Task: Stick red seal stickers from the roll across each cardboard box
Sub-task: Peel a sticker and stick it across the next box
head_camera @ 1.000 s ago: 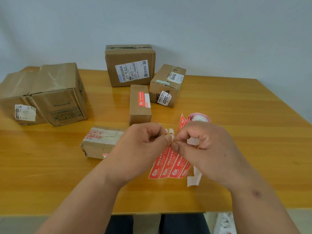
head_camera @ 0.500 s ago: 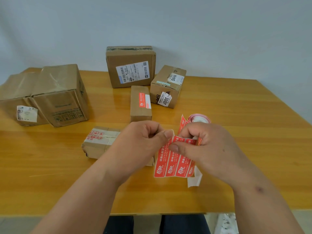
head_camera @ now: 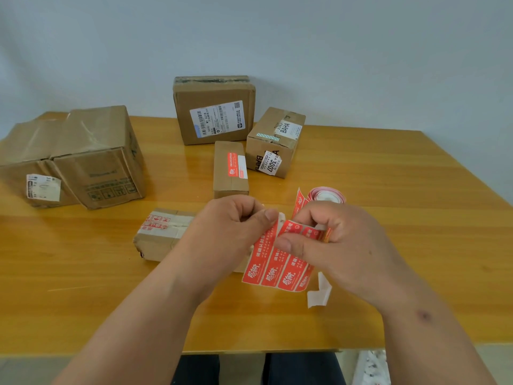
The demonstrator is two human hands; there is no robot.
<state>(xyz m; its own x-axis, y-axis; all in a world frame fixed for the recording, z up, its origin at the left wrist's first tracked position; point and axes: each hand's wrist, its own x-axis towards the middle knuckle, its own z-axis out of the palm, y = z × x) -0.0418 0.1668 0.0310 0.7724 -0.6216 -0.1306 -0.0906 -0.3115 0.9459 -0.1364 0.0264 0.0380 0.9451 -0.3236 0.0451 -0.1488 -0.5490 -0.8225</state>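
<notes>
Left hand [head_camera: 233, 234] and right hand [head_camera: 333, 245], close together above the wooden table [head_camera: 402, 218], both pinch a strip of red seal stickers [head_camera: 273, 266] trailing from the sticker roll [head_camera: 327, 194] just behind the right hand. A taped flat cardboard box [head_camera: 163, 234] lies under the left hand; beyond it stands a narrow box with a red seal [head_camera: 230, 169]

Above the wooden table [head_camera: 388, 190], the left hand [head_camera: 222, 234] pinches the upper edge of a strip of red seal stickers [head_camera: 277, 262] while the right hand [head_camera: 341, 245] pinches the strip just beside it. The sticker roll [head_camera: 327, 193] lies right behind the right hand. A flat taped box [head_camera: 161, 234] sits partly hidden under the left hand, a narrow box [head_camera: 230, 169] bearing a red sticker stands beyond that hand, and four more cardboard boxes lie farther off.
</notes>
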